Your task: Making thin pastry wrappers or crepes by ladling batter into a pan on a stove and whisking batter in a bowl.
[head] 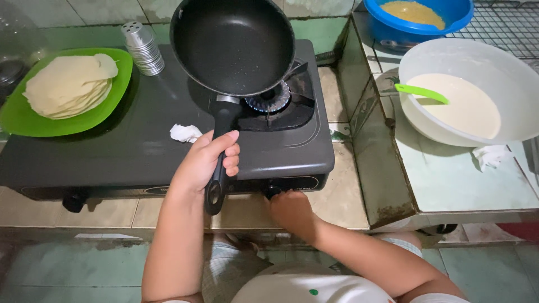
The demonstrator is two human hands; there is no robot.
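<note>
Empty black pan held up by its handle over the lit burner, other hand down at the stove knob.

To the far left we noted a green plate (17,115) stacked with thin pale wrappers (70,84), then a ribbed metal shaker (144,47) and a crumpled white tissue (185,133) on the dark stove top (112,146). The left hand (205,163) was curled tight around the black handle of the frying pan (232,45), which sat tilted just above the burner (269,101), its flame blue. We judged the pan rigid, fairly light, hot at the bowl, so the handle was the only safe grip. The right hand (289,209) rested at the knob (273,192), fingers hidden; we could not tell its pinch. Right of the stove stood a white bowl (505,67) of pale batter with a green spatula (421,92), and a blue bowl (449,22) behind it.
</note>
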